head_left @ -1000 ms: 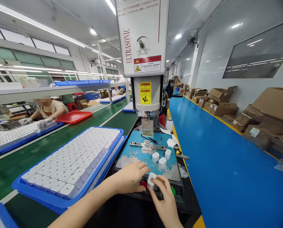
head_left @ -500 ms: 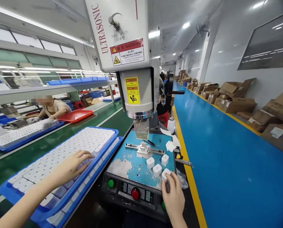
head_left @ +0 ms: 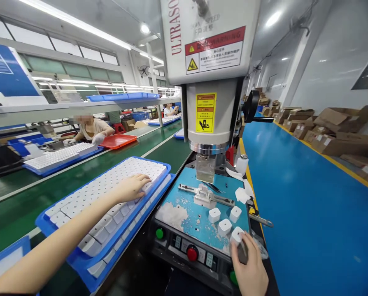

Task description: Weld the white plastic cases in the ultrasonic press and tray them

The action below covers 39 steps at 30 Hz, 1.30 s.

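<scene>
My left hand [head_left: 133, 188] reaches over the upper blue tray [head_left: 168, 166], which is packed with rows of white blocks [head_left: 110, 181]. Its thumb and fingers close around a white block [head_left: 147, 187] at the tray's right edge. My right hand [head_left: 250, 261] pinches a rounded white block [head_left: 236, 235] at the near right corner of the blue work plate [head_left: 187, 183]. Several like blocks [head_left: 224, 227], each with a small dark slot on top, stand beside it. Behind them a metal fixture [head_left: 204, 195] sits beneath the clear horn block [head_left: 205, 168] of an ultrasonic press [head_left: 211, 111].
Green buttons [head_left: 159, 233] and a red button [head_left: 192, 253] line the press base. A second blue tray [head_left: 94, 283] lies under the first. A spanner [head_left: 261, 220] juts out to the right. Across the green belt, a co-worker [head_left: 93, 129] sits near a red tray [head_left: 119, 141].
My view has swung left, so the press appears farther right. My left hand has shifted toward the tray's far end, onto a block there. My right hand stays at the same block.
</scene>
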### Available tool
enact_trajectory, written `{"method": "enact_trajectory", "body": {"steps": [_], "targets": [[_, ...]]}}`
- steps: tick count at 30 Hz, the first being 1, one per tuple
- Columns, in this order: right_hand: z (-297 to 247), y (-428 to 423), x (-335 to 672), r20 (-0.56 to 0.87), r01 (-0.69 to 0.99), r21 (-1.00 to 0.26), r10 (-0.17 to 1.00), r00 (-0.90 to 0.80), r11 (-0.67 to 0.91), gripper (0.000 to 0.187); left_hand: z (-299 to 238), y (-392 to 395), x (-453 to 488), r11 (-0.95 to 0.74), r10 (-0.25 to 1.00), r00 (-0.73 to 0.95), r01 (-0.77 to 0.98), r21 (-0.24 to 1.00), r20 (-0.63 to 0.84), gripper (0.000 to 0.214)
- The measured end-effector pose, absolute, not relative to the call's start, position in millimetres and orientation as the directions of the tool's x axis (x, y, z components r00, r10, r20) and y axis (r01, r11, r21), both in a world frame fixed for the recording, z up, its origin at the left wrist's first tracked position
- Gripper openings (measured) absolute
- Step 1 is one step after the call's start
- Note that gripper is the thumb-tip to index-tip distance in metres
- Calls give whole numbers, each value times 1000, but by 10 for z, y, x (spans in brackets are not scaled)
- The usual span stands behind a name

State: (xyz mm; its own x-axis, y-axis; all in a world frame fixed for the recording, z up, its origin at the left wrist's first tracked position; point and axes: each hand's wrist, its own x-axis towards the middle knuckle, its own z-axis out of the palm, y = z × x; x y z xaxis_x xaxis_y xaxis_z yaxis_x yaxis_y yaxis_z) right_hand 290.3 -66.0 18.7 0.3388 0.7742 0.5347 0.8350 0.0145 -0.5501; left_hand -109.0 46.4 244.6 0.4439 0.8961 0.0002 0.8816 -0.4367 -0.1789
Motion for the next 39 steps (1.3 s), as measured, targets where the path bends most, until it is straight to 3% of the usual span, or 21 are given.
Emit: {"method": "enact_trajectory", "body": {"steps": [8,15,19,25,30,34,39], "targets": [[241,-618,2860,543,809,-584,709,450,-66,62,2309,670,-1149,-456,886,461,853,-253,-43,48],[267,-613,2828,606,817,-573,642,469,-57,61,2385,713,-1225,-504,863,495,858,-101,-105,42],[236,-601,2823,618,826,-559,633,467,-64,62,2546,767,-1264,-513,852,495,855,-80,-168,40],[166,-594,2833,639,863,-500,642,424,-73,55,2794,709,-953,-566,824,564,810,-157,-60,36],[179,-597,2829,650,872,-489,649,394,-40,53,2514,673,-155,-722,691,715,674,-158,-108,43],[139,-578,2845,676,878,-479,641,363,9,51,2149,738,492,-826,563,812,557,-85,-153,50],[104,-566,2864,687,880,-472,650,323,61,49,1727,781,903,-851,523,835,523,-50,-171,53]]}}
